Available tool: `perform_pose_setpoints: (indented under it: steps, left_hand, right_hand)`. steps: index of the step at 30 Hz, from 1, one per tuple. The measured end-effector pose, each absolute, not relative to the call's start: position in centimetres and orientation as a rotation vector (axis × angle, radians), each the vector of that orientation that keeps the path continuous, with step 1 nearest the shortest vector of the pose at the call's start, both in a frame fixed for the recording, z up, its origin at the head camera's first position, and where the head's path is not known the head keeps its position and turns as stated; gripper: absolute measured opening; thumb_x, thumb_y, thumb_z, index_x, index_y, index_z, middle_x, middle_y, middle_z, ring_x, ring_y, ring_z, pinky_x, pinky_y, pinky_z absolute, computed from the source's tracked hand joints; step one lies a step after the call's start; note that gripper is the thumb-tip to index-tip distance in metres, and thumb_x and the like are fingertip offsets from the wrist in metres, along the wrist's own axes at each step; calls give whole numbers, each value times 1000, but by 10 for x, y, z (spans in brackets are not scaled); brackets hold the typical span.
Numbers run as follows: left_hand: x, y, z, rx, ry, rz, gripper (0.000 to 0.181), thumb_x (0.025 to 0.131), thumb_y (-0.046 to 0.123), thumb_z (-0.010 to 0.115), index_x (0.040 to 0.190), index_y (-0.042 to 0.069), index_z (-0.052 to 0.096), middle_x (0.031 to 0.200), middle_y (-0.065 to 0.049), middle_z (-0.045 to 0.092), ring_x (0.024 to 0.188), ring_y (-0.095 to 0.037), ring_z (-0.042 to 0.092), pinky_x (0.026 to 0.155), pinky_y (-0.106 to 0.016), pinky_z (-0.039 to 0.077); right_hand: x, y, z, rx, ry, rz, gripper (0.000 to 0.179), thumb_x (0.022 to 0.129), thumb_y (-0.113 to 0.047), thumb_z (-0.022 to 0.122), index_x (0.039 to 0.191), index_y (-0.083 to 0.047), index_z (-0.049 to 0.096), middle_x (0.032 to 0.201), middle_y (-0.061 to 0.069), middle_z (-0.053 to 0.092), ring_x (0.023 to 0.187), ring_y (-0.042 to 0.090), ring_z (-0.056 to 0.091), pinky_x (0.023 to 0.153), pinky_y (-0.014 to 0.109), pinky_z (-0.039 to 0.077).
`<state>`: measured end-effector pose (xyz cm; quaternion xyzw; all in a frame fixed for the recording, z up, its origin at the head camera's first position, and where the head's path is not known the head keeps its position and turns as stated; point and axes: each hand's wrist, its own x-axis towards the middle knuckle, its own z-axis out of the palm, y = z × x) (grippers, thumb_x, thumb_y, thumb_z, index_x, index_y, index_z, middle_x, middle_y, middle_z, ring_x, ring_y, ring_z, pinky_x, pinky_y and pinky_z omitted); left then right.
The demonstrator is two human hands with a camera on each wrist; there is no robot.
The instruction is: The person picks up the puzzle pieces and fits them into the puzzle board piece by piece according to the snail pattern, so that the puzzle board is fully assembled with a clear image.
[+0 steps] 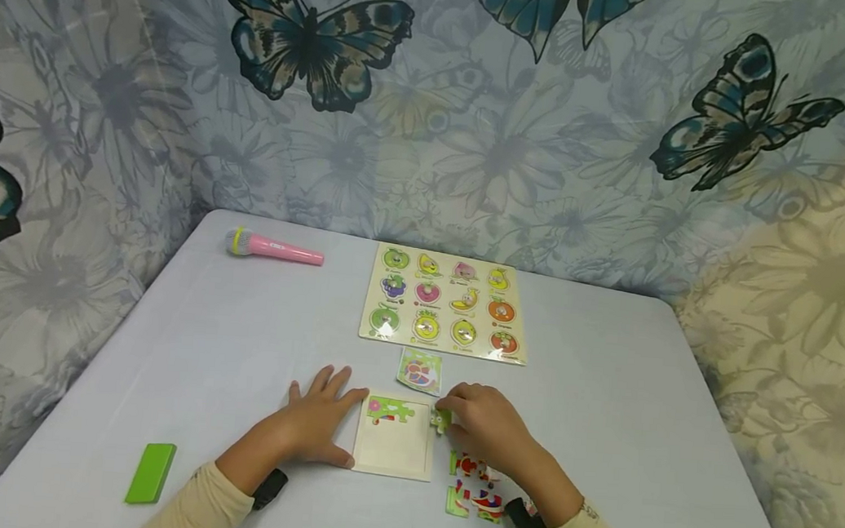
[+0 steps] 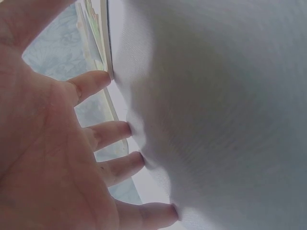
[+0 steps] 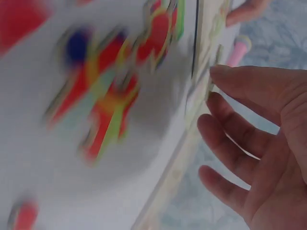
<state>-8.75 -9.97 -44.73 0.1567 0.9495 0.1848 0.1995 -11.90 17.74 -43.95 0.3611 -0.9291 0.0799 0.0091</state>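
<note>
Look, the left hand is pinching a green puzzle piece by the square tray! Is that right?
Not quite: the right hand is pinching the green puzzle piece by the square tray, as the head view shows. The left hand isn't holding it.

Blue-grey floral walls (image 1: 504,151) with dark butterflies (image 1: 308,47), yellowish at right, enclose a white table (image 1: 618,409).

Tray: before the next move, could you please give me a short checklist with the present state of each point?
1. Tray steadied: ok, left hand touches its left side.
2. Piece held: ok, right hand pinches it.
3. Piece seated: not ok, it is at the tray's right edge.
4. Bare space in tray: ok, most of it.
5. Card uncovered: ok, beyond the tray.
6. Piece fits next gap: cannot tell.
</note>
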Motion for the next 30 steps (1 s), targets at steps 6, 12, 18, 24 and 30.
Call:
perform_pose_setpoints:
  steps: [6,12,18,24,30]
  left_hand:
    - [-88,-99,-450,443,2661,514,94,64,48,87,144,19,46,158,-19,24,145,-45,14,97,-81,17]
    - [-88,-99,-452,446,2666,507,95,64,48,87,144,19,46,157,-19,24,145,-45,14,97,-81,17]
    - [-89,-99,-450,452,2668,502,95,65,48,87,145,19,45,157,-19,24,145,-45,13,97,-81,18]
    - [-88,-98,-450,446,2665,503,95,65,48,87,144,18,45,157,-19,24,145,-45,13,98,-80,18]
    - [-89,-99,-450,443,2666,503,95,64,47,87,144,18,45,157,-19,24,145,-45,14,98,-80,18]
  right_hand:
    - [-120,157,-446,1205,-2872,263,23,78,-18,81,100,-16,77,97,-3,70,89,14,64,84,37,53]
    - [-121,154,-452,1182,-2888,256,21,79,-18,81,99,-17,77,99,-3,69,92,15,64,87,39,51]
    - [-121,152,-454,1176,-2871,213,19,80,-19,80,99,-18,78,99,-5,69,92,14,63,90,39,50]
    - [-121,151,-455,1152,-2881,185,18,81,-20,79,99,-19,78,98,-5,68,90,13,61,91,40,50]
    - [-119,153,-453,1168,-2910,241,20,81,-20,78,102,-18,76,101,-4,67,94,15,62,92,41,49]
